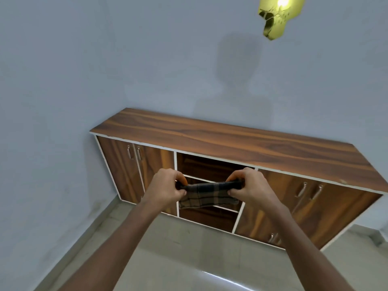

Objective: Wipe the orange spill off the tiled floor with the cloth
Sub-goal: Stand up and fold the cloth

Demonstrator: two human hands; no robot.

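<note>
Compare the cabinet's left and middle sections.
The left section is shut by two wood-grain doors with metal handles; the middle section has no doors and stands open. The left section shows a flat front; the middle section shows dark recesses split by white-edged shelves. The cloth, gripped by the left hand and right hand, hangs before the middle section, not the left section. Both sit under one wooden top.

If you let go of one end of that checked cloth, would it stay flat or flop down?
Probably flop: the cloth sags and bunches between the left hand and right hand, so it looks soft, not stiff. It seems light, since pinches at its ends alone hold it up. Its woven surface probably grips rather than slips.
</note>
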